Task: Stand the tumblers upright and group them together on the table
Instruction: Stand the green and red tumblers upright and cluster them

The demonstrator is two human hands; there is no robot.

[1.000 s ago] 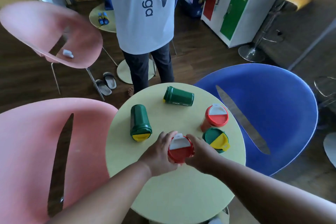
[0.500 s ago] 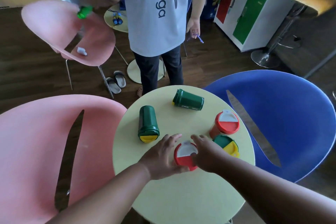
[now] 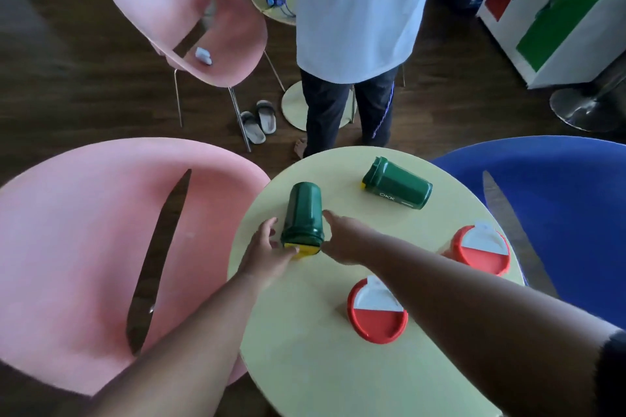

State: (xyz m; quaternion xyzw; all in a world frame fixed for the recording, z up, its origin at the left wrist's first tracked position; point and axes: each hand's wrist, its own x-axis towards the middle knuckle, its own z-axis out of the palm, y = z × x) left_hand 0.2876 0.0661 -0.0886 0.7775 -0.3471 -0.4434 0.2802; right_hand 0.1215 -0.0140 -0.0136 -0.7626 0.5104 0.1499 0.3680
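Observation:
A green tumbler point(image 3: 303, 213) lies on its side at the left of the round yellow table point(image 3: 321, 366), its yellow lid towards me. My left hand point(image 3: 267, 250) is at the lid end on its left, fingers apart, thumb touching the lid. My right hand point(image 3: 342, 237) is against its right side, fingers spread. A second green tumbler point(image 3: 398, 188) lies on its side at the back of the table. Two red-lidded tumblers stand upright: one near me point(image 3: 377, 310) and one at the right edge point(image 3: 481, 249). My right forearm covers the table between them.
A person in a white shirt point(image 3: 355, 10) stands just beyond the table. A pink chair point(image 3: 84, 247) is close on the left, a blue chair point(image 3: 559, 196) on the right, another pink chair point(image 3: 189, 10) farther back. Sandals point(image 3: 257, 122) lie on the floor.
Both hands have let go of the near red-lidded tumbler, which now stands upright, and moved left and forward to flank the lying green tumbler. The camera view has shifted.

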